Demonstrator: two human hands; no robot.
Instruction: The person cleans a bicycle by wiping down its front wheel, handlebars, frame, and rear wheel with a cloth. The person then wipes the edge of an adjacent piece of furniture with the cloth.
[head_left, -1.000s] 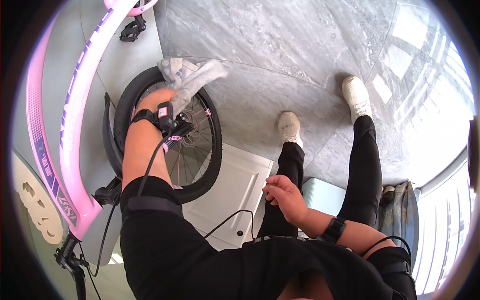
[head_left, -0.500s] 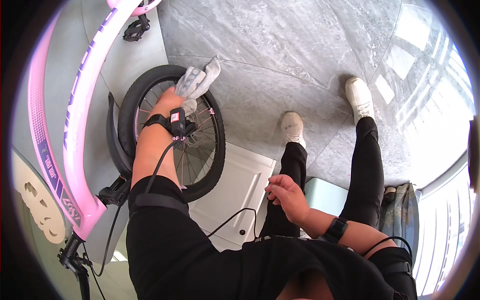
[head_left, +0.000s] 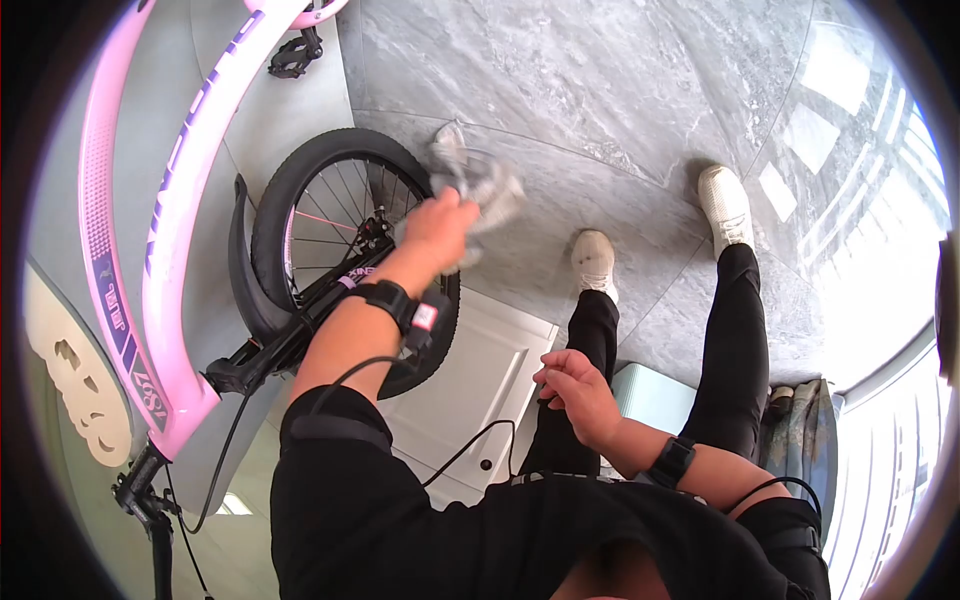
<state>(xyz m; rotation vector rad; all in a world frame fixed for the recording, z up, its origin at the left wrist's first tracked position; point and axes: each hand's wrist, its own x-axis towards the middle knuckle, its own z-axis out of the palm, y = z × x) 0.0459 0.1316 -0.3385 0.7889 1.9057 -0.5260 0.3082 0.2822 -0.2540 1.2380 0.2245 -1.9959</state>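
A grey cloth (head_left: 490, 195), blurred by motion, hangs from my left hand (head_left: 440, 232), whose fingers are closed on it. This hand is over the right side of the black bicycle wheel (head_left: 268, 215), in front of the tyre. The hub and spokes show to the left of my wrist. My right hand (head_left: 580, 395) rests in front of my right-side body above the dark trousers, its fingers loosely curled together, with nothing visible in them.
The pink bicycle frame (head_left: 180, 240) runs down the left side, with a pedal (head_left: 295, 55) above and black handlebar parts (head_left: 145, 495) below. A white panelled door (head_left: 470, 385), a pale green box (head_left: 655, 397) and a patterned cloth (head_left: 800, 430) are near my legs. Grey tiles cover the floor.
My left hand has moved right with the cloth, from over the wheel's hub area to the tyre's right side. The view has shifted slightly. My right hand has kept its pose.
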